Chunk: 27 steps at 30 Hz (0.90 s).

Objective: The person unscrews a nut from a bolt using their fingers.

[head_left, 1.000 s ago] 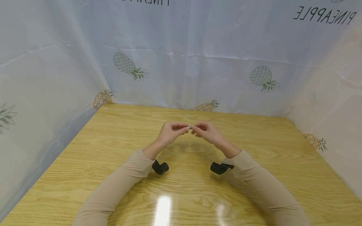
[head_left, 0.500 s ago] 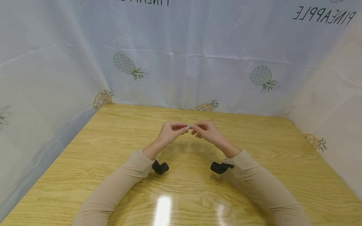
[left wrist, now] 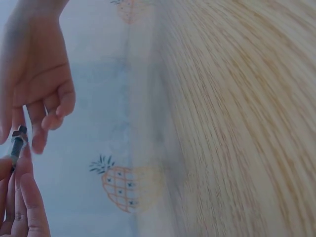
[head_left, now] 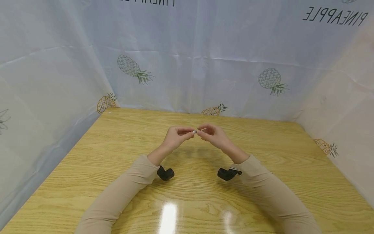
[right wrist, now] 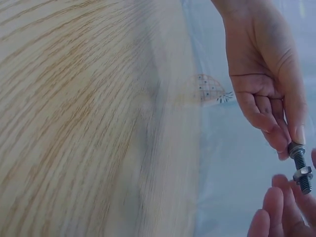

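Above the table my left hand pinches a small metal bolt by its head end, between thumb and fingertips. A hex nut sits on the threaded shank, close to the free end, and a little thread shows past it. My right hand is at that free end. Its thumb and fingers stand apart around the nut and do not appear to grip it. In the left wrist view the bolt tilts up from my left fingers, and the right hand's fingers hang loosely beside the nut.
A wood-grain table lies under both hands. White curtains with printed pineapples enclose its back and sides. A black wrist device hangs below each cuff, the left one and the right one.
My right fingers and thumb, earlier closed together at the bolt's end, have spread apart, with the index finger lifted. The left hand and bolt have stayed in place.
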Each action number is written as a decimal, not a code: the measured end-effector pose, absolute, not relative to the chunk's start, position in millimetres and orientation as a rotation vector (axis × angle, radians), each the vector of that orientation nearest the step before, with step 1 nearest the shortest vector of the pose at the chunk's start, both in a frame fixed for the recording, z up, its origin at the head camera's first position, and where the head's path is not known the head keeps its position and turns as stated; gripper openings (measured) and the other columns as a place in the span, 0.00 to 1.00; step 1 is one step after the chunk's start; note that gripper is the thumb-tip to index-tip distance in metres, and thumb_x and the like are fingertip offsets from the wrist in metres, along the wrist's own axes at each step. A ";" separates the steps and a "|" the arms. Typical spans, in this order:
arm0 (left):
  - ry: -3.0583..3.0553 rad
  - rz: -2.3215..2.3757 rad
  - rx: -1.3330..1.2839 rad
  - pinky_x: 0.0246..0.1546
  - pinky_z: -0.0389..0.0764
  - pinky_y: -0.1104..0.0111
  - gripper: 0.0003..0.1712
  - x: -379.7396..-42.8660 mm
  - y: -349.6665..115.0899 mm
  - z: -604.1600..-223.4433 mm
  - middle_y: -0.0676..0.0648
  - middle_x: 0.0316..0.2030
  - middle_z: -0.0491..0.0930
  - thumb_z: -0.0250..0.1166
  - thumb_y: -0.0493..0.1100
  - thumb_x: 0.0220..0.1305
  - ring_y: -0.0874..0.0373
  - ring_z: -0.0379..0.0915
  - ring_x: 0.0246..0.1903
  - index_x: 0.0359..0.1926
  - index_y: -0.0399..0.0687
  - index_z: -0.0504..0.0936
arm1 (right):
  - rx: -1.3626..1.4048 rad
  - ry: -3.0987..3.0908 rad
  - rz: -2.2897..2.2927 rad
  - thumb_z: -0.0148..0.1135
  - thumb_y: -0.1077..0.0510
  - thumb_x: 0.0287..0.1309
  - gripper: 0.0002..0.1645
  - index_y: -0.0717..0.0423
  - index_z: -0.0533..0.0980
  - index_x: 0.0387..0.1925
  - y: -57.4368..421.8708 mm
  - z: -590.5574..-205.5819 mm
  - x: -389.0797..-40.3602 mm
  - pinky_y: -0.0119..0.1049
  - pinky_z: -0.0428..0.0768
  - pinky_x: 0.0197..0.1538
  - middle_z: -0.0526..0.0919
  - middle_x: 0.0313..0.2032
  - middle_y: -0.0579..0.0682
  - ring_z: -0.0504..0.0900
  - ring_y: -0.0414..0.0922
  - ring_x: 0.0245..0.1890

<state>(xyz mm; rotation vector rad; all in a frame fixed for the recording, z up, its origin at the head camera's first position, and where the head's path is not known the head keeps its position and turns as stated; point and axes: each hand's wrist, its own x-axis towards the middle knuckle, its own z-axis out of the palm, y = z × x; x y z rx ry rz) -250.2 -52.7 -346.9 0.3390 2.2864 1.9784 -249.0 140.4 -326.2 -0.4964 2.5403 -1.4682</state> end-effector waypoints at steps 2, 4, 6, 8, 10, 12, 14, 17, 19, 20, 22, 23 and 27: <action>2.289 1.978 0.345 0.53 0.79 0.57 0.15 -250.0 -53.0 -347.0 0.39 0.47 0.82 0.64 0.41 0.61 0.53 0.82 0.44 0.48 0.40 0.82 | -0.498 2.532 -1.453 0.52 0.48 0.66 0.24 0.60 0.72 0.56 141.1 -326.3 -249.1 0.53 0.77 0.54 0.80 0.48 0.62 0.77 0.59 0.48; 2.291 1.976 0.349 0.53 0.79 0.58 0.15 -250.2 -53.1 -347.3 0.39 0.47 0.82 0.64 0.41 0.61 0.53 0.82 0.44 0.48 0.41 0.82 | -0.498 2.529 -1.449 0.51 0.48 0.67 0.23 0.60 0.74 0.54 141.5 -326.4 -249.0 0.52 0.77 0.53 0.81 0.46 0.62 0.77 0.60 0.48; 2.285 1.983 0.350 0.54 0.79 0.56 0.15 -250.4 -53.0 -347.6 0.38 0.47 0.83 0.64 0.41 0.61 0.53 0.82 0.44 0.48 0.40 0.82 | -0.506 2.549 -1.445 0.53 0.50 0.66 0.22 0.60 0.75 0.53 141.7 -326.4 -248.9 0.50 0.78 0.52 0.81 0.47 0.61 0.77 0.59 0.48; 2.283 1.985 0.349 0.53 0.79 0.57 0.15 -250.6 -52.8 -347.6 0.38 0.46 0.83 0.64 0.41 0.61 0.54 0.82 0.43 0.48 0.40 0.82 | -0.509 2.576 -1.446 0.56 0.52 0.64 0.20 0.60 0.75 0.52 141.8 -327.2 -249.0 0.47 0.79 0.51 0.80 0.49 0.60 0.78 0.57 0.48; 2.283 1.987 0.345 0.53 0.80 0.58 0.15 -250.3 -52.6 -347.4 0.38 0.46 0.83 0.64 0.40 0.61 0.56 0.82 0.42 0.48 0.40 0.82 | -0.510 2.588 -1.459 0.59 0.55 0.61 0.20 0.59 0.74 0.52 141.9 -328.1 -249.1 0.44 0.80 0.50 0.78 0.51 0.60 0.78 0.55 0.49; 2.284 1.987 0.343 0.52 0.80 0.58 0.15 -250.1 -52.5 -347.2 0.38 0.47 0.82 0.64 0.40 0.61 0.56 0.82 0.41 0.48 0.40 0.82 | -0.498 2.578 -1.476 0.61 0.55 0.60 0.20 0.59 0.73 0.52 141.6 -327.9 -249.1 0.43 0.80 0.51 0.77 0.52 0.59 0.78 0.53 0.50; 2.282 1.988 0.344 0.52 0.80 0.59 0.15 -250.1 -52.7 -347.0 0.38 0.47 0.82 0.64 0.40 0.61 0.56 0.82 0.41 0.48 0.40 0.82 | -0.495 2.556 -1.492 0.60 0.54 0.61 0.22 0.58 0.72 0.54 141.6 -327.7 -249.0 0.47 0.79 0.53 0.76 0.53 0.59 0.77 0.54 0.51; 2.287 1.984 0.349 0.52 0.80 0.59 0.15 -250.1 -53.0 -346.9 0.39 0.47 0.82 0.64 0.41 0.61 0.55 0.82 0.42 0.48 0.40 0.82 | -0.501 2.534 -1.486 0.55 0.49 0.64 0.24 0.58 0.71 0.56 141.2 -326.5 -249.1 0.51 0.78 0.54 0.78 0.51 0.60 0.77 0.57 0.50; 2.288 1.986 0.348 0.53 0.80 0.58 0.15 -250.4 -53.3 -347.3 0.39 0.47 0.83 0.64 0.41 0.61 0.55 0.82 0.43 0.48 0.40 0.82 | -0.505 2.531 -1.462 0.51 0.46 0.67 0.25 0.59 0.72 0.56 141.0 -326.1 -249.2 0.50 0.78 0.53 0.80 0.48 0.61 0.78 0.58 0.47; 2.294 1.982 0.346 0.52 0.80 0.58 0.15 -250.5 -53.6 -347.5 0.39 0.46 0.83 0.64 0.41 0.61 0.55 0.82 0.43 0.48 0.40 0.82 | -0.512 2.530 -1.449 0.49 0.46 0.67 0.26 0.60 0.72 0.56 141.1 -326.1 -249.5 0.50 0.79 0.52 0.81 0.47 0.61 0.78 0.58 0.46; 2.300 1.975 0.342 0.53 0.79 0.58 0.16 -250.7 -53.9 -347.8 0.39 0.46 0.83 0.64 0.41 0.61 0.54 0.82 0.43 0.49 0.41 0.82 | -0.497 2.528 -1.437 0.47 0.46 0.68 0.25 0.60 0.74 0.54 140.8 -326.2 -249.6 0.49 0.79 0.52 0.82 0.45 0.60 0.79 0.57 0.45; 2.301 1.975 0.343 0.53 0.79 0.58 0.16 -250.8 -54.0 -348.0 0.39 0.46 0.83 0.64 0.41 0.61 0.54 0.82 0.43 0.49 0.40 0.82 | -0.500 2.531 -1.436 0.48 0.47 0.68 0.24 0.60 0.74 0.53 140.7 -326.5 -249.5 0.49 0.79 0.53 0.82 0.45 0.60 0.79 0.57 0.46; 2.296 1.978 0.346 0.52 0.80 0.58 0.16 -251.3 -54.8 -348.4 0.39 0.46 0.83 0.64 0.41 0.61 0.55 0.82 0.42 0.49 0.39 0.82 | -0.510 2.549 -1.466 0.55 0.53 0.65 0.19 0.59 0.74 0.53 140.0 -326.8 -249.4 0.50 0.78 0.53 0.80 0.49 0.61 0.78 0.56 0.49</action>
